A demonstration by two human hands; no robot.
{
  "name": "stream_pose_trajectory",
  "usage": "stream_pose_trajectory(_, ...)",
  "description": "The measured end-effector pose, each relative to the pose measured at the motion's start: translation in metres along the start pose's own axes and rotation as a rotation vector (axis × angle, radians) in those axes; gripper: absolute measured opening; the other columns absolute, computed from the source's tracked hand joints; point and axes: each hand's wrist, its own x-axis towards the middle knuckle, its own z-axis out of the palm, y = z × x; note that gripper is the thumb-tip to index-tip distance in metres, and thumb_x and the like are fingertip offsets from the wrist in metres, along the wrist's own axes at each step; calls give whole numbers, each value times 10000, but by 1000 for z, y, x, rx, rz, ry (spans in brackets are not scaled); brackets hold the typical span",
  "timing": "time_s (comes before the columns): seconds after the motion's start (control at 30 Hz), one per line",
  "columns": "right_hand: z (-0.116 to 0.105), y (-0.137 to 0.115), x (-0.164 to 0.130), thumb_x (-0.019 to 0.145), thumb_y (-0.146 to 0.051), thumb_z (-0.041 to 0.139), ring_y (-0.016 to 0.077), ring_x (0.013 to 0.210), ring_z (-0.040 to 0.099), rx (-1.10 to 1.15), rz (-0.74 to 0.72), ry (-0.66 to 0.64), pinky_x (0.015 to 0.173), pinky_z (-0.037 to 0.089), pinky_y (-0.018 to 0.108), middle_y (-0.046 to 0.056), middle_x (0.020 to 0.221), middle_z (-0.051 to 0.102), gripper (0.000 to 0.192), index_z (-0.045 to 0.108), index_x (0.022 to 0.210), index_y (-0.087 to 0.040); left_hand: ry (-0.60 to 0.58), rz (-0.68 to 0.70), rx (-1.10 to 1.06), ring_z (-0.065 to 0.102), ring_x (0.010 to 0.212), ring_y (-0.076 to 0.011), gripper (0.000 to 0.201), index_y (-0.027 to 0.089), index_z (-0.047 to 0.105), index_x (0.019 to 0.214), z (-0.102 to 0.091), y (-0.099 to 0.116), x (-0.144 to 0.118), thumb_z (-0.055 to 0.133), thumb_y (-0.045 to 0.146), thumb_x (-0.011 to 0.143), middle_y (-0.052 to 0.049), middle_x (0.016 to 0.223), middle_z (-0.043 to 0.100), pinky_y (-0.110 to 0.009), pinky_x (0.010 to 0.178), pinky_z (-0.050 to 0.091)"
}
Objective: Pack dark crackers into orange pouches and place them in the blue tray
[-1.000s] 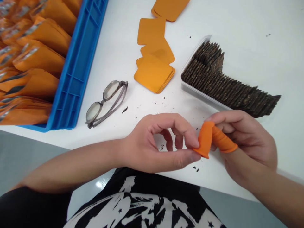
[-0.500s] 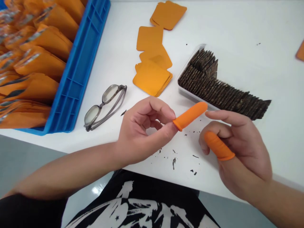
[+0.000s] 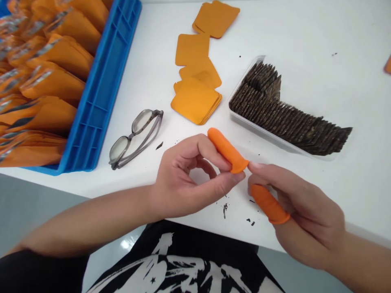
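Observation:
My left hand pinches a loose orange finger cot between thumb and bent forefinger. The cot's closed end points up and left, its rolled rim towards my right hand. Closed, with its fingers curled, my right hand meets that rim with the forefinger tip. A second orange finger cot covers the right thumb. Just behind both hands, a clear plastic tub holds dark brown, thin strips packed in a row. How the right fingertips grip the rim is partly hidden.
A blue crate full of orange packets stands at the left. Folded glasses lie beside it on the white table. Orange square cards lie in overlapping piles behind the hands. Dark crumbs dot the table's front.
My left hand has turned the loose finger cot round, so its closed end now points up-left instead of right. My right hand has shifted left and down, its forefinger now at the cot's rim.

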Motion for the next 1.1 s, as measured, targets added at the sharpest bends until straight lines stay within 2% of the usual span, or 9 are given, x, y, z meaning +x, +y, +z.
stream_pose_trajectory(0.13,0,3,-2,856,-12,552,179,644,563,40,0,-12,519,453,302,10,792,646,804,556,1540,-434,-22,39,41,738,739,-116,220,211,670,838,-2,0,-1,855,96,808,1,884,783,-220,584,591)
stream_pose_trajectory(0.3,1,4,0,848,-2,570,177,644,555,84,23,-19,538,458,309,4,816,666,811,576,1515,-464,24,108,81,773,801,-148,154,196,702,835,-3,-2,-2,835,119,846,-44,970,807,-259,643,635)
stream_pose_trajectory(0.43,3,6,0,874,17,530,157,651,526,110,-24,-49,546,459,292,8,867,646,807,523,1564,-403,26,157,94,767,800,-136,151,180,705,845,-4,-5,1,839,110,840,-41,951,802,-242,664,647)
stream_pose_trajectory(0.57,5,9,-1,878,36,497,172,748,575,142,-76,-83,597,495,303,27,884,618,795,487,1596,-305,-62,285,120,770,794,-126,188,148,706,859,-6,-7,5,852,46,800,-41,918,805,-217,704,667)
stream_pose_trajectory(0.67,5,8,0,869,48,462,180,733,581,114,-75,-117,581,468,310,5,807,555,829,453,1613,-317,-126,313,99,798,840,-166,191,123,710,869,-6,-8,7,849,17,794,-81,937,821,-246,754,695)
stream_pose_trajectory(0.8,4,6,5,844,57,424,164,672,514,65,-97,-162,559,458,293,-9,793,525,864,428,1625,-313,-159,351,93,804,820,-175,169,123,722,876,-4,-7,8,877,107,810,-93,919,828,-244,761,693)
stream_pose_trajectory(0.9,5,6,5,839,59,402,157,645,471,35,-129,-187,556,454,282,-18,766,504,856,425,1625,-281,-194,299,89,802,852,-164,183,156,683,857,-5,-6,7,863,138,830,-56,921,824,-240,801,682)
stream_pose_trajectory(1.0,5,7,4,839,58,381,140,620,446,36,-139,-181,526,424,255,-33,755,503,850,421,1612,-291,-120,141,-12,797,849,-173,302,185,552,801,-5,-6,5,849,163,847,-41,920,809,-275,773,674)
stream_pose_trajectory(1.1,5,7,2,847,50,383,127,613,434,28,-126,-172,508,407,235,-39,761,519,792,463,1559,-288,-60,0,-127,800,825,-174,394,210,493,874,-3,-5,3,885,221,828,-32,947,809,-254,683,644)
